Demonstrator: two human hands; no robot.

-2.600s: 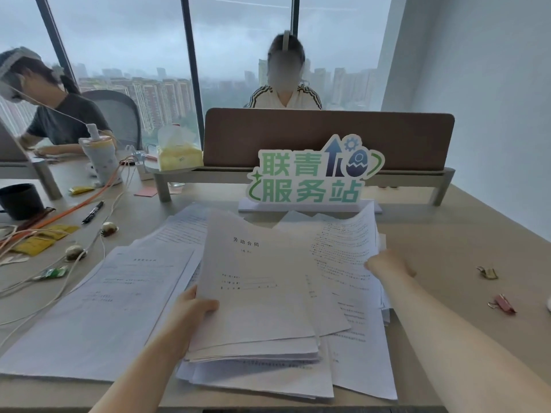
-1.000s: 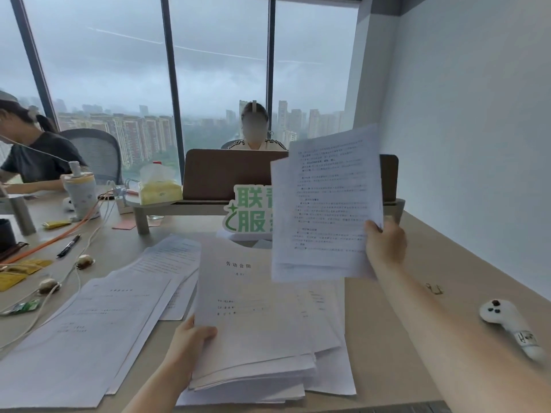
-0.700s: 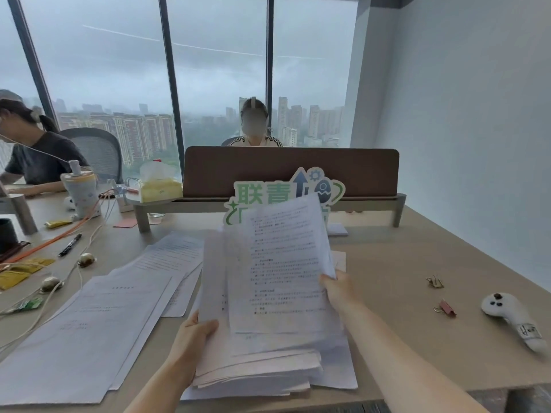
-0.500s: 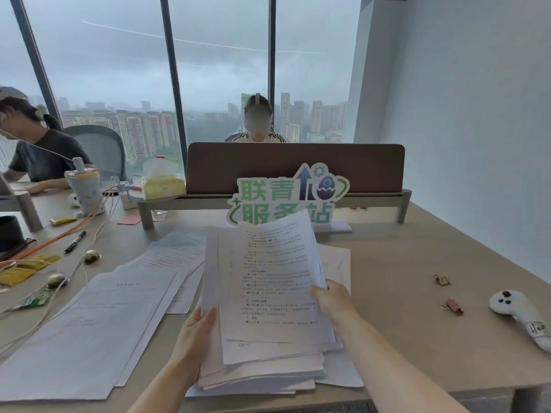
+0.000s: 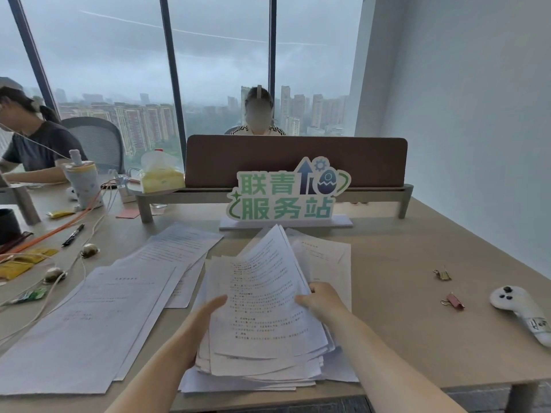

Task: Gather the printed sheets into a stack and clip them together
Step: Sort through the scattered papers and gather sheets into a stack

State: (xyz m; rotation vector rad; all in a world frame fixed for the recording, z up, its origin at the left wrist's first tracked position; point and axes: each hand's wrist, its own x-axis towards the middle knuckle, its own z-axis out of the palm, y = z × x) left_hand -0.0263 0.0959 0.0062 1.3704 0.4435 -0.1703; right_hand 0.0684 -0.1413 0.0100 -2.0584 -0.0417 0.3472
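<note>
1. A loose stack of printed sheets point(image 5: 262, 338) lies at the near edge of the desk point(image 5: 402, 293), its edges uneven and fanned out.
2. The left hand point(image 5: 202, 317) lies along the stack's left edge with fingers straight; the thumb seems to rest on the top page, though the paper hides the other fingers.
3. The right hand point(image 5: 320, 299) grips the right edge of the top few sheets, thumb on top, bowing them upward.
4. More printed pages point(image 5: 98, 317) lie spread flat to the left of the stack (overlapping one another).
5. Two binder clips, one gold point(image 5: 442, 274) and one pink point(image 5: 454, 300), lie on the desk well to the right, near a white controller point(image 5: 520, 310).
6. A green-lettered sign point(image 5: 286, 195) stands behind the stack.
</note>
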